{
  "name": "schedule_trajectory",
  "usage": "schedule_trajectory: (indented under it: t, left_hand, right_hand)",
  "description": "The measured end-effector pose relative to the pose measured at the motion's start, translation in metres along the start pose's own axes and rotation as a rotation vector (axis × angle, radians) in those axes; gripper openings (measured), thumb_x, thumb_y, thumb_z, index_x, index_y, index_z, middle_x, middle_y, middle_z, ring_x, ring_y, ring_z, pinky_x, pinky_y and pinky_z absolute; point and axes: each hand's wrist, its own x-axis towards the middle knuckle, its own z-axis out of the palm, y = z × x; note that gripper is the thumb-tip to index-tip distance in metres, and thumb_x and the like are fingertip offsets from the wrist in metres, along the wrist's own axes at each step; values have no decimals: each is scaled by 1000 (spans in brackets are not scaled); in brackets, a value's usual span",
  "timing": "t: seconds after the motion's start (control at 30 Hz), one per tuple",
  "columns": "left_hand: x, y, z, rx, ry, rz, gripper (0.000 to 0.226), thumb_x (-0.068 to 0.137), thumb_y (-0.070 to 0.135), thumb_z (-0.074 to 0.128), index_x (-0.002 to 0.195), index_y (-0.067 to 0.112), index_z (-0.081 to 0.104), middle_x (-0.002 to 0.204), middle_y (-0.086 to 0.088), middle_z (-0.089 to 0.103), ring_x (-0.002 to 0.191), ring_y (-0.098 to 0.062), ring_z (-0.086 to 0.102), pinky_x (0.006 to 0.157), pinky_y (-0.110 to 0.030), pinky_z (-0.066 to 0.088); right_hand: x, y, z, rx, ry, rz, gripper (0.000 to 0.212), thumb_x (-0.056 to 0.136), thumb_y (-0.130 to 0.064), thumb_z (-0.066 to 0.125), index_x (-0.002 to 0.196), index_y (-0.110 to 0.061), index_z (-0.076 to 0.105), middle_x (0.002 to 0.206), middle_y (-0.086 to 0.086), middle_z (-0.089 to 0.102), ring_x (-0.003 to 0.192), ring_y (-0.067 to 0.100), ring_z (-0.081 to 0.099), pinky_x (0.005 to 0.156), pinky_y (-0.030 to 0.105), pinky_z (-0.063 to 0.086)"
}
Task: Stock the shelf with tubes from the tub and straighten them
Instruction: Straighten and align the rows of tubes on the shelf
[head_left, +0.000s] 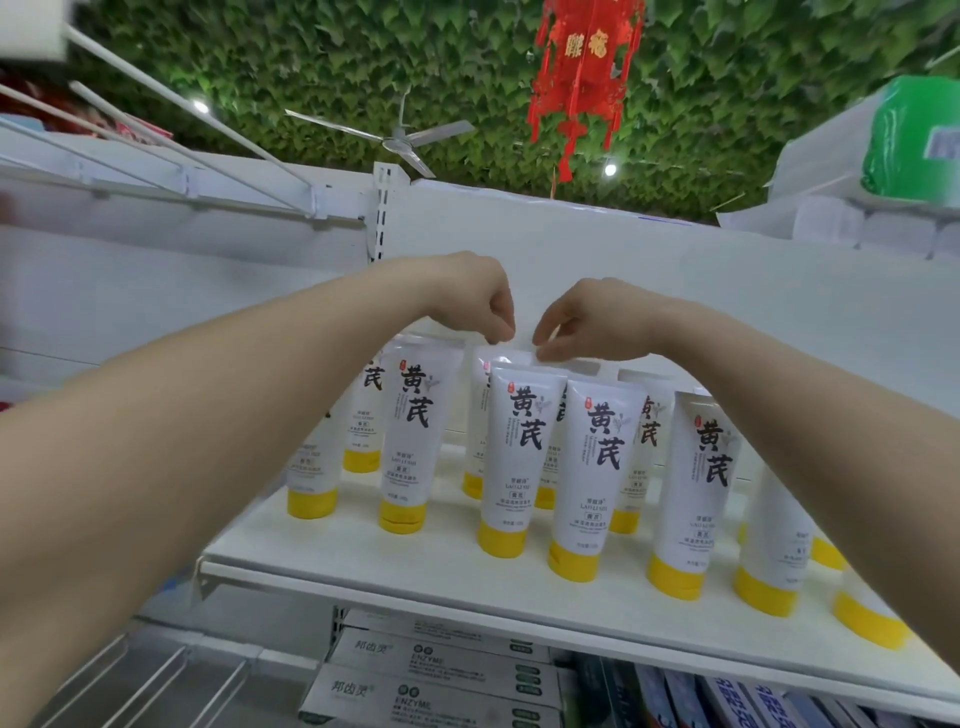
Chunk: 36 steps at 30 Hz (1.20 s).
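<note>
Both hands meet at the centre of the frame above the shelf (363, 566). The left hand (480, 299) and the right hand (582, 322) each pinch, with narrowly curled fingers, the flat top edge of a rear tube (501, 358) standing just behind the front row. The tub is not in view.

White tubes with yellow caps stand cap-down across the middle of the frame, in loose rows. They look top-heavy on those small caps, and the front tube (519, 457) stands right against the pinched one. A nudge forward, or a wrist brushing the neighbours, could tip one into the next and topple the row, perhaps off the front lip.

Each tube reads 黄芪 in large black characters, with "LAO LUSHI" in small print below. Boxes (441, 696) at the bottom centre read 邦齿灵 and "ENZYME". A red lantern (584, 78) hangs at the upper right.
</note>
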Motion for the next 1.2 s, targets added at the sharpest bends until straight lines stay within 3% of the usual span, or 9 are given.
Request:
schedule_trajectory:
  t: [0.1, 0.23, 0.33, 0.43, 0.5, 0.7, 0.93, 1.13, 1.2]
  left_hand:
    - [-15, -27, -15, 3, 49, -44, 22, 88, 30, 66, 110, 28, 71, 108, 9, 69, 101, -12, 61, 95, -33, 49]
    - [-33, -71, -21, 33, -7, -144, 34, 84, 35, 71, 116, 27, 66, 114, 9, 66, 106, -14, 60, 97, -39, 49]
    - [-42, -91, -17, -7, -79, -189, 40, 83, 34, 72, 120, 23, 64, 115, 9, 65, 105, -11, 60, 96, -33, 49]
    - [-46, -100, -8, -26, -102, -173, 27, 85, 29, 70, 111, 22, 69, 103, 11, 69, 90, -2, 62, 77, -18, 47]
    - [-46, -104, -3, -9, -74, -159, 20, 86, 27, 69, 105, 21, 71, 94, 12, 69, 82, 0, 61, 70, -17, 44]
    - [-51, -108, -3, 12, -21, -134, 4, 86, 22, 69, 84, 25, 67, 82, 11, 66, 76, -7, 59, 66, -21, 43]
    - [-63, -103, -8, 19, 15, -151, 12, 86, 21, 68, 96, 20, 74, 86, 6, 71, 75, -10, 62, 76, -36, 57]
    - [-61, -98, -7, 18, 12, -145, 13, 87, 20, 67, 98, 19, 73, 90, 5, 70, 80, -9, 62, 74, -24, 51]
    - [-60, -99, -7, 4, 10, -145, 14, 87, 19, 67, 99, 17, 73, 93, 4, 71, 85, -12, 63, 78, -26, 52]
  right_hand:
    - [10, -17, -5, 59, 70, -69, 29, 87, -34, 67, 115, -26, 68, 107, -2, 68, 101, 15, 61, 92, 28, 45]
    - [30, -44, -2, 76, 40, -120, 36, 89, -32, 66, 123, -23, 63, 118, 0, 66, 109, 17, 59, 95, 27, 44]
    - [45, -63, 5, 54, -17, -145, 37, 89, -34, 65, 124, -23, 62, 120, -2, 66, 108, 17, 59, 93, 25, 42]
    - [59, -74, 12, 17, -47, -158, 31, 87, -31, 67, 117, -22, 68, 115, -3, 68, 100, 15, 61, 93, 29, 48]
    - [64, -77, 15, 14, -37, -156, 26, 86, -27, 68, 111, -21, 71, 110, -3, 69, 94, 15, 61, 88, 28, 50]
    - [64, -84, 14, 44, 8, -174, 17, 83, -19, 72, 100, -16, 74, 91, -5, 68, 86, 13, 62, 79, 26, 50]
    - [50, -84, 10, 83, 13, -151, 13, 83, -18, 72, 95, -19, 74, 76, -13, 63, 83, 13, 62, 80, 29, 54]
    - [47, -84, 9, 100, 18, -135, 13, 83, -17, 72, 96, -18, 75, 83, -6, 69, 86, 15, 65, 81, 29, 54]
    - [47, -84, 11, 104, 18, -129, 15, 84, -17, 71, 98, -17, 75, 85, -5, 69, 86, 15, 65, 82, 30, 54]
